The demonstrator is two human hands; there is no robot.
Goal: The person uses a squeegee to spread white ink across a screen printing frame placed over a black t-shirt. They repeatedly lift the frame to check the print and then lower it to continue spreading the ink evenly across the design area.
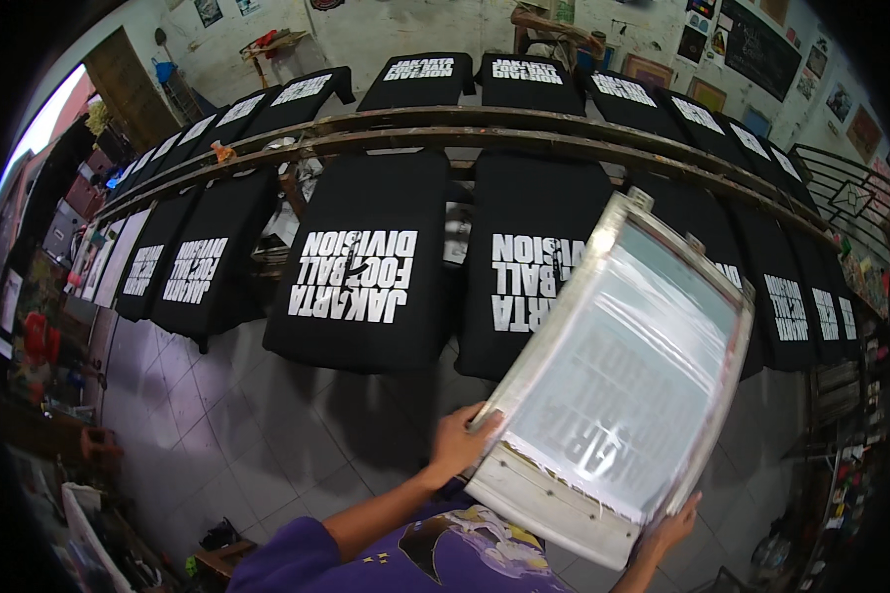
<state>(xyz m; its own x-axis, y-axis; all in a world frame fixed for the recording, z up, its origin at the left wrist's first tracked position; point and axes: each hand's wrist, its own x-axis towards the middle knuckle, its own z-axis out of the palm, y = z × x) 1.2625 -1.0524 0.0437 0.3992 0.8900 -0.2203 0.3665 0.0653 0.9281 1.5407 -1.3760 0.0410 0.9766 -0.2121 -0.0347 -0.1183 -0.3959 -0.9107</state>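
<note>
Between my two hands a screen-printing frame (618,371) is held up at a tilt, its pale mesh showing a faint stencil of letters. My left hand (459,441) grips the frame's left side near its lower end. On the lower right edge, my right hand (674,526) is closed around the rim, its fingers partly hidden. Beyond the frame lies a black T-shirt (509,208) with white block lettering, partly covered from my sight. Left of it another printed black T-shirt (366,198) is spread flat on its board.
More printed black shirts lie along both sides of a long wooden rail (386,135). A grey tiled floor (257,425) runs below the boards. Framed pictures and a blackboard (758,49) hang on the back wall. An orange object (223,152) sits on the rail at left.
</note>
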